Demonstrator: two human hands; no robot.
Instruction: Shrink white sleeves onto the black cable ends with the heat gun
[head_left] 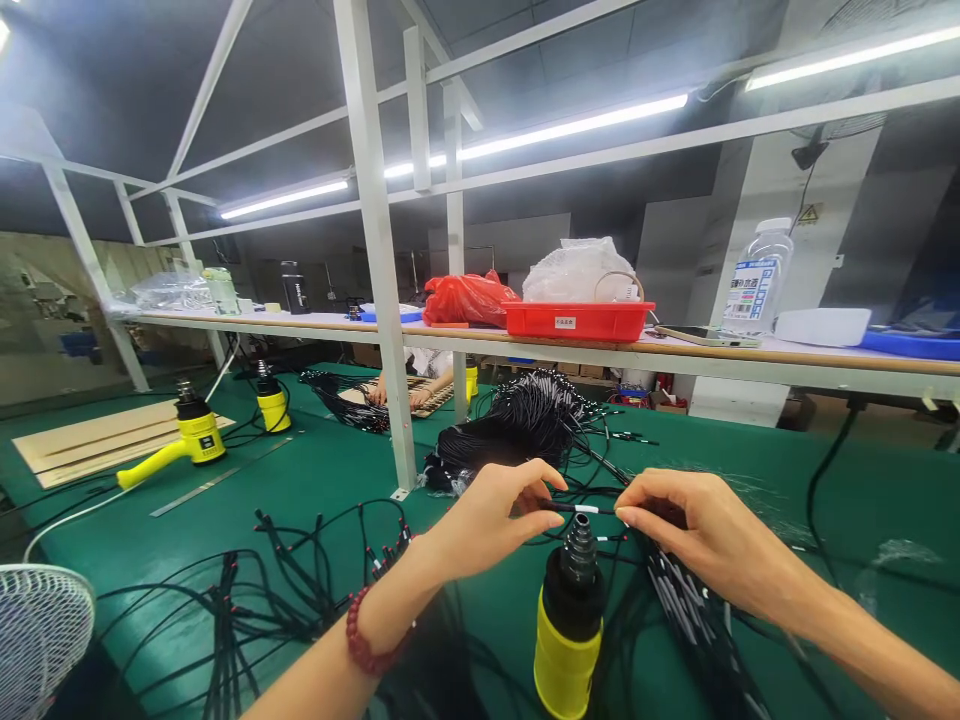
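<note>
My left hand (491, 515) and my right hand (701, 535) each pinch one end of a thin black cable (581, 509) with a white sleeve on it. They hold it level just above the nozzle of an upright yellow-and-black heat gun (570, 625) that stands near me. A red bead bracelet circles my left wrist. A big bundle of black cables (517, 425) lies behind my hands on the green table (330, 480). More loose black cables (300, 590) spread to the left and under my right arm.
Two more yellow heat guns (191, 440) stand at the left beside cardboard sheets (97, 440). Another person's hands (397, 392) work across the table. A white post (382, 280) carries a shelf with a red tray (577, 320), a phone and a clear bottle (757, 280). A fan (37, 630) sits bottom left.
</note>
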